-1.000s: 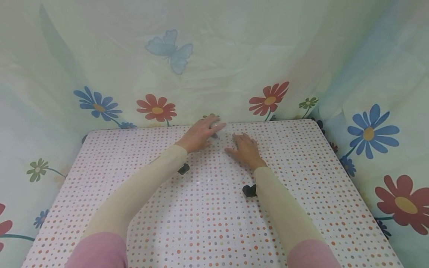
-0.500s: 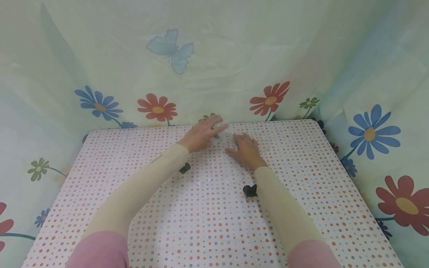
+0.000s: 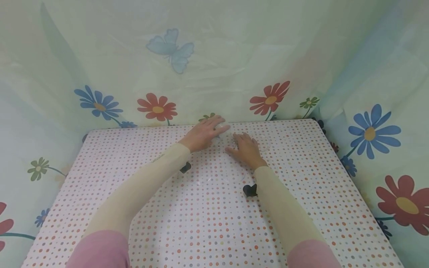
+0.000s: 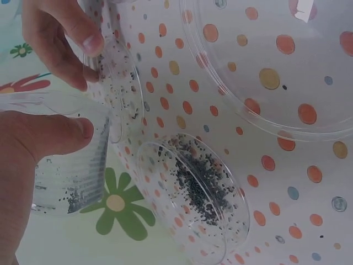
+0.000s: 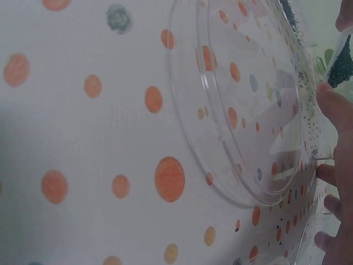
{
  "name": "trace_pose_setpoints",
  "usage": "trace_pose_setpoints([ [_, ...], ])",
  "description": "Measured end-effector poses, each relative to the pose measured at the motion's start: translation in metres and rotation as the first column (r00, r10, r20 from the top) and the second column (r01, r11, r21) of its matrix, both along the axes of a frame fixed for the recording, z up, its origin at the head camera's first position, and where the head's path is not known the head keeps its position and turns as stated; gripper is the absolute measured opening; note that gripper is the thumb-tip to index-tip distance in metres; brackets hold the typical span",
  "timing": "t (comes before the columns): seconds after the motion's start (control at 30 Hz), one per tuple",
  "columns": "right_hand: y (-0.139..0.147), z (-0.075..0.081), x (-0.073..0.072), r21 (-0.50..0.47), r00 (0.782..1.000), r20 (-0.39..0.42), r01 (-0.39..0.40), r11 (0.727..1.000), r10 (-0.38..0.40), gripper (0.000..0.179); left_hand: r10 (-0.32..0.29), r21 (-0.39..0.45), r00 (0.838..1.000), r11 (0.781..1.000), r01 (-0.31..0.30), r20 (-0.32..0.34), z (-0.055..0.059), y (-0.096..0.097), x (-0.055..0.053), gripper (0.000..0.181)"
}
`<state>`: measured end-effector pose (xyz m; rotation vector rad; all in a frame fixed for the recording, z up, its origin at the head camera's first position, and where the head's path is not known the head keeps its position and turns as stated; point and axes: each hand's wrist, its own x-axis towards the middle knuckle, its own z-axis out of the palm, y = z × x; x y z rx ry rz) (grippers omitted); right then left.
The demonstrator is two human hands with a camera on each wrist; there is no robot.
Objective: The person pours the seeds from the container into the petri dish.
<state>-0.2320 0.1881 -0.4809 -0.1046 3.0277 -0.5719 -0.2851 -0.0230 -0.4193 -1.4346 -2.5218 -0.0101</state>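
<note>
left wrist view: clear cup [image 4: 66, 171] in the left hand [image 3: 202, 134], sparse dish [image 4: 140, 98] in the right hand [image 3: 248, 150]

the left hand is closed about the clear cup, thumb laid against the outer wall. dark granules [image 4: 76, 200] gather towards one part of the cup, which suggests a tilt; the angle cannot be established. holding by the wall presumably leaves the mouth unobstructed.

the right hand holds the sparse dish in a narrow grip, thumb on one side and fingers on the other. this hold is judged to be for steadying, as the dish appears light and likely to slide. whether it rests on the spotted table cover [image 3: 214, 230] or is slightly raised cannot be told.

position of the cup: within the left grip, just beside the right thumb; contact between the two is not confirmed. the sparse dish lies between the right thumb and fingers, its inside showing scattered granules.

the loaded dish [image 4: 212, 240], with a thick heap of granules, stands near the left grip, touched by neither hand. the large clear dish [image 5: 218, 130] lies on the person's side of the right grip, seemingly placed to leave both hands room.
</note>
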Motion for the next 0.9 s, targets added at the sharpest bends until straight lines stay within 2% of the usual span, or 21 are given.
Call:
trace_pose_setpoints([
  [0.27, -0.0008, 0.0013, 0.0009, -0.005, 1.000, 0.002, 0.000, 1.000, 0.000, 0.076, -0.009, -0.022, 1.000, 1.000, 0.008, -0.029, 0.0006, 0.0020, 0.0010, 0.070],
  [0.6, 0.0003, 0.0015, 0.0001, 0.009, 1.000, -0.006, -0.009, 1.000, 0.009, 0.076, -0.024, -0.004, 0.998, 1.000, 0.024, -0.057, -0.0010, 0.0027, 0.0010, 0.069],
  [0.9, 0.0008, 0.0020, -0.0003, 0.013, 1.000, 0.013, -0.015, 1.000, 0.015, 0.076, 0.015, 0.010, 1.000, 1.000, -0.015, 0.019, 0.0006, 0.0007, 0.0030, 0.076],
])
